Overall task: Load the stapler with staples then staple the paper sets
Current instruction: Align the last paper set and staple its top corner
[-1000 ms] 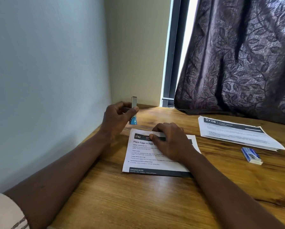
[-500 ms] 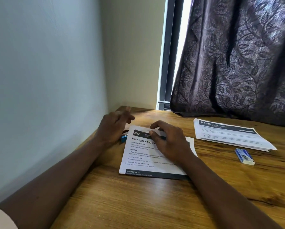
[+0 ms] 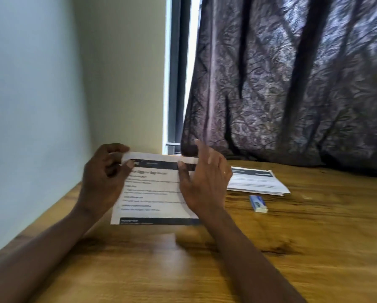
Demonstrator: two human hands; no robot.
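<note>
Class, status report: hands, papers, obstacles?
Left hand and right hand both pinch printed white paper set, top edge raised off wooden table. Small blue-white staple box lies apart; nothing blocks.

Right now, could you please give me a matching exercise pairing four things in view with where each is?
Things:
1 paper set
2 paper stack
3 staple box
4 curtain

Places:
A hangs behind the table
B held by left hand and right hand
C flat on the table by the curtain
D on the table, in front of the stack

Pairs: 1-B; 2-C; 3-D; 4-A
</note>
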